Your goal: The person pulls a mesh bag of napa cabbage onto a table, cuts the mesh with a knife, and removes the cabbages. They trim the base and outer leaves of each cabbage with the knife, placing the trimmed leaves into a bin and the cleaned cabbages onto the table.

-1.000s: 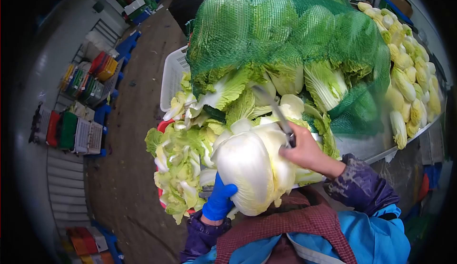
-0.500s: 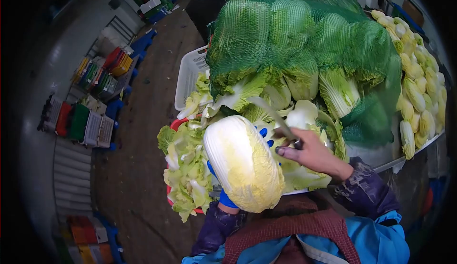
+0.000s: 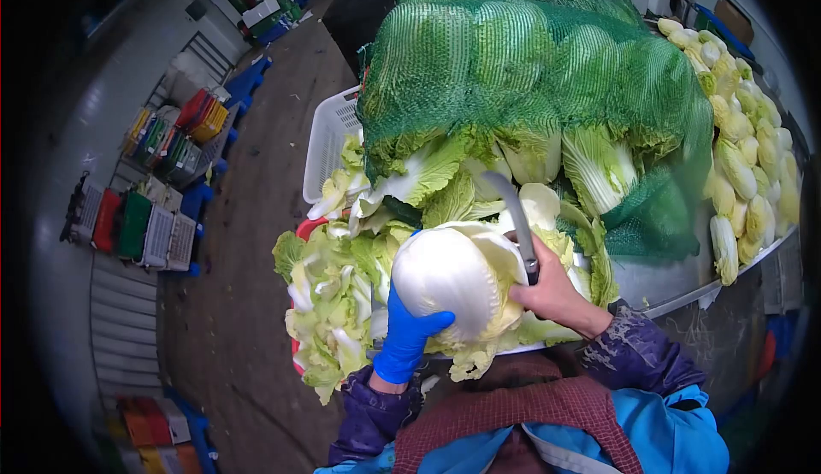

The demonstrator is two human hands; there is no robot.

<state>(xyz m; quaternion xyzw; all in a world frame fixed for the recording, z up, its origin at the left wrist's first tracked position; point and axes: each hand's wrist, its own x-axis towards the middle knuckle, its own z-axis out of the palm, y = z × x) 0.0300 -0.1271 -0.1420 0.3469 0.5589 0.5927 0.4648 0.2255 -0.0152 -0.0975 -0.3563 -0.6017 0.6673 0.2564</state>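
A pale napa cabbage [image 3: 440, 277] is held in front of my body, its rounded white side toward me. My left hand [image 3: 404, 329], in a blue glove, grips it from the left with the thumb across the lower front; the other fingers are mostly hidden behind. My bare right hand [image 3: 554, 290] holds a curved knife [image 3: 515, 217], blade pointing up and away. The fingers of that hand also touch an outer leaf [image 3: 503, 250] standing partly off the cabbage's right side. Loose leaves [image 3: 333, 290] lie heaped to the left, and more lie beneath the cabbage.
A green mesh bag [image 3: 513, 68] full of cabbages covers the far side of the metal table [image 3: 646, 282]. Trimmed cabbages [image 3: 744, 162] are piled at the right. A white crate [image 3: 321, 145] and a red container [image 3: 310, 227] stand left. Stacked crates [image 3: 137, 226] line the wall.
The cabbage has turned, showing its white side instead of its yellow leafy side. My left hand has come round to its front left. My right hand with the knife now touches a lifted leaf.
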